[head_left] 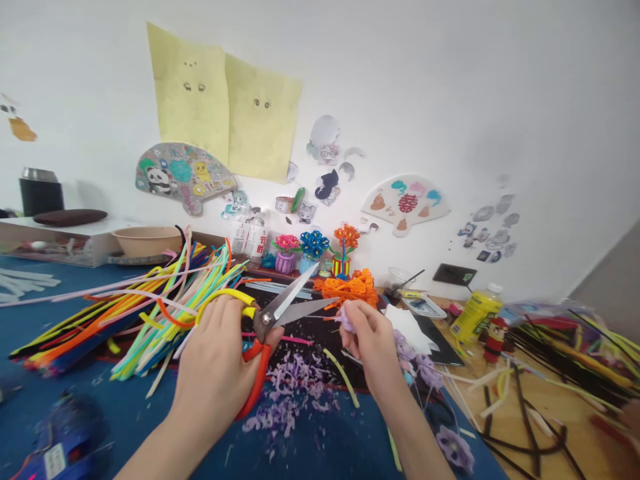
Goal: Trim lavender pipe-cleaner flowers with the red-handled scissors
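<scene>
My left hand (215, 360) is wrapped around a pair of scissors (267, 319) with red and yellow handles. The blades stand apart and point up and to the right. Pinched in the fingers of my right hand (369, 333) is a small fuzzy purple chenille stem piece (345, 320), mostly hidden by the fingers. The lower blade's tip is close to it; whether they touch I cannot tell. Beneath the scissors, purple fuzz clippings (300, 387) are scattered over the dark mat and blue tabletop. Several fuzzy purple flowers (430, 370) lie beside my right forearm.
Bundles of colourful chenille stems (150, 313) lie at left. Orange fuzzy pieces (350, 287) and small potted flowers (314, 247) stand at the back. A yellow bottle (477, 312) stands right; a blue glue gun-like tool (65, 433) is front left.
</scene>
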A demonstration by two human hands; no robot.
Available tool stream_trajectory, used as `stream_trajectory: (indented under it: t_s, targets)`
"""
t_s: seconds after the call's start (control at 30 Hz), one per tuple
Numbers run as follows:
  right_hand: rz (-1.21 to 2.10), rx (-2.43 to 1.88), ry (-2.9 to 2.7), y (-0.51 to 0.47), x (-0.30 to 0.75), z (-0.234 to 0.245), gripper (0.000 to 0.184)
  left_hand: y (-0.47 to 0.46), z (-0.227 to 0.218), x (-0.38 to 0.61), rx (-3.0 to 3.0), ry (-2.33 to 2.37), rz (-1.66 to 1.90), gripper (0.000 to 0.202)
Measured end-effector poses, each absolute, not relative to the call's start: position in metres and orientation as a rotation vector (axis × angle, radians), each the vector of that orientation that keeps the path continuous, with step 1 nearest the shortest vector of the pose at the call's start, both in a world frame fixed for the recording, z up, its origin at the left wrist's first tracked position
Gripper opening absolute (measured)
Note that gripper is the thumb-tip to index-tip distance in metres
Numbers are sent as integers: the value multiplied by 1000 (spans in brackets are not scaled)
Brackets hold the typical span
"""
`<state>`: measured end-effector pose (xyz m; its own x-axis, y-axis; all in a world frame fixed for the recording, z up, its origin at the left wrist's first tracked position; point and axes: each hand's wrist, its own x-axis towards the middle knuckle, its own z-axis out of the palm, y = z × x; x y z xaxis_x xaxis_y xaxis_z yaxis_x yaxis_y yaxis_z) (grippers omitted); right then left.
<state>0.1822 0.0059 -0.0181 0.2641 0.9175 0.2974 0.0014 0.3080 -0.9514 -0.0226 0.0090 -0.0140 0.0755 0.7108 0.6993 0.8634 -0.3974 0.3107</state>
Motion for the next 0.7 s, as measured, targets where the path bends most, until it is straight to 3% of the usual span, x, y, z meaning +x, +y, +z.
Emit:
stream_trajectory:
  t_s: [0.2,0.47,0.7]
  targets:
    - [773,-1112,-1078,5,190,-15,43,7,-20,-28,-2068,-1431,-917,8]
    - [737,-985,-1168,1,189,-11,36,12,-26,-20,-2399,-1609,-513,17]
    - [683,-931,-1178,-1,189,-11,31,12,-24,-21,-2475,-1622,-421,18]
